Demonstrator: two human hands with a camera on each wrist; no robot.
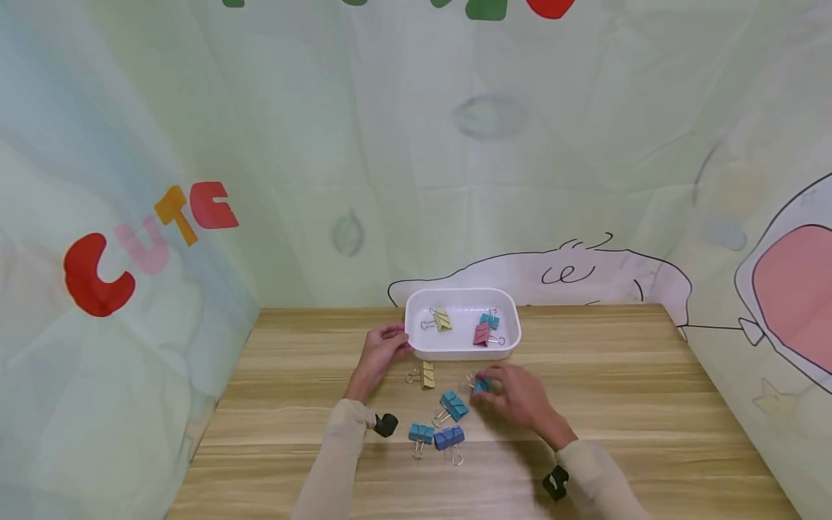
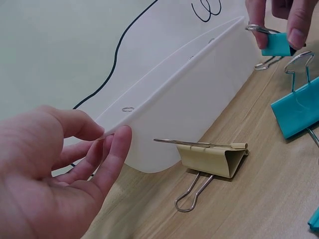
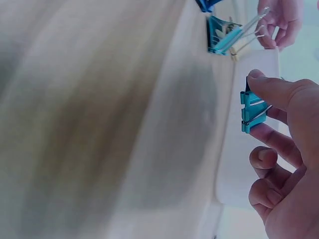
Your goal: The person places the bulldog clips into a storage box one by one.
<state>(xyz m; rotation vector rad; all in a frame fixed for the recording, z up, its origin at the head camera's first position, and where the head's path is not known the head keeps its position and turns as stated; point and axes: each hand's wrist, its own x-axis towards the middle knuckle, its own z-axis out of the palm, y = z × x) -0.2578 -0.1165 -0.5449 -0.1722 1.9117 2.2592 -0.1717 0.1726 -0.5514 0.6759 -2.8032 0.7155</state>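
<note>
Teal metal shows between the thumb and fingers of the right hand (image 1: 520, 393), whose grip is narrow around a small binder clip (image 1: 482, 385) just in front of a white plastic tray (image 1: 461, 355). The left hand (image 1: 380, 354) pinches the tray's rim at its left end, thumb against fingers. Inside the tray, a pale yellow-green clip (image 1: 443, 320) lies toward the left, while a pink clip (image 1: 481, 334) and a teal clip (image 1: 490, 321) lie close together toward the right. Out on the wood-grained worktop (image 1: 312, 404), a beige-yellow clip (image 1: 427, 375) sits just before the tray, near the left hand. Nearer the person are a larger teal clip (image 1: 454, 406), lying at a slant, then another teal clip (image 1: 422, 433) and a blue clip (image 1: 449, 438) side by side. Behind the worktop hangs a pale green printed curtain (image 1: 416, 159), with coloured letters (image 1: 99, 276) spelling CUTE at left.
</note>
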